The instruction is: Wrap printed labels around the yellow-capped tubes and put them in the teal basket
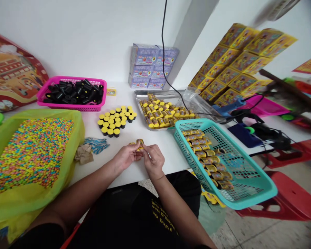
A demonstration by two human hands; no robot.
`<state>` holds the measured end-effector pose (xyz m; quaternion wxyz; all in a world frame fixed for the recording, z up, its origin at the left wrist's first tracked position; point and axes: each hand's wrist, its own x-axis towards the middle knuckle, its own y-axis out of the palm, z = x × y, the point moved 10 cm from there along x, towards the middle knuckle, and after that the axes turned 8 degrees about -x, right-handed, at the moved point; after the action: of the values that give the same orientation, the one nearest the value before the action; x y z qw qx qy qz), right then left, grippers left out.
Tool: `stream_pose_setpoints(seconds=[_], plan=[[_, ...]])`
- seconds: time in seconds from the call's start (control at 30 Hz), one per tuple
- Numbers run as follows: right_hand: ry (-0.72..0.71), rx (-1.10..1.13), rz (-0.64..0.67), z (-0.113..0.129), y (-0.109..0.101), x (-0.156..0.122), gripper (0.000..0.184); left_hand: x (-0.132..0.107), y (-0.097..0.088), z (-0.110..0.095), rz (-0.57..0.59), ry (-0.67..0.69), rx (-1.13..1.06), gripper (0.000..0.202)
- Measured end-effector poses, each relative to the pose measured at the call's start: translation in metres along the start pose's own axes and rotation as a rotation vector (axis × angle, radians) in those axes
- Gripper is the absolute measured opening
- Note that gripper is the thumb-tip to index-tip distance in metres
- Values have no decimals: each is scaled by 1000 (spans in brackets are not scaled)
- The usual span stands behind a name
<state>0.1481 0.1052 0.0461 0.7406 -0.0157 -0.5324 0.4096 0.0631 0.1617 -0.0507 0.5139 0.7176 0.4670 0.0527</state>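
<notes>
Both my hands meet over the white table's front edge. My left hand (125,156) and my right hand (152,158) are closed together on a small yellow-labelled tube (140,143), fingers pinched round it. Just beyond them stands a cluster of several black cups with yellow tops (116,121). A metal tray (141,95) behind holds many yellow-labelled tubes. A teal basket (251,193) at my right hangs over the table edge, with a row of labelled tubes inside.
A pink basket (69,105) of black tubes sits at the back left. A yellow-lined bin (77,119) of coloured candy beads fills the left. Purple boxes (151,65), yellow boxes (238,58), a blue glue gun (226,109) and red stools (287,204) lie right.
</notes>
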Motion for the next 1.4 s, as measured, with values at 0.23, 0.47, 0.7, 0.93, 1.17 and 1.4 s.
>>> stream_pose_setpoints(seconds=[0.23, 0.47, 0.7, 0.93, 1.17, 1.4], plan=[[29, 12, 35, -6, 0, 0, 18, -1, 3, -3, 28, 26, 18, 25], [100, 3, 164, 3, 4, 8, 30, -12, 8, -22, -26, 207, 113, 32], [127, -144, 247, 0, 12, 6, 30, -15, 16, -22, 3, 245, 210, 31], [230, -207, 108, -16, -63, 20, 23, -21, 20, -25, -21, 273, 427, 57], [579, -473, 159, -120, -171, 60, 24, -13, 2, -27, -125, 305, 588, 49], [553, -417, 542, -198, -136, 79, 26, -18, 9, -33, -107, 372, 681, 45]])
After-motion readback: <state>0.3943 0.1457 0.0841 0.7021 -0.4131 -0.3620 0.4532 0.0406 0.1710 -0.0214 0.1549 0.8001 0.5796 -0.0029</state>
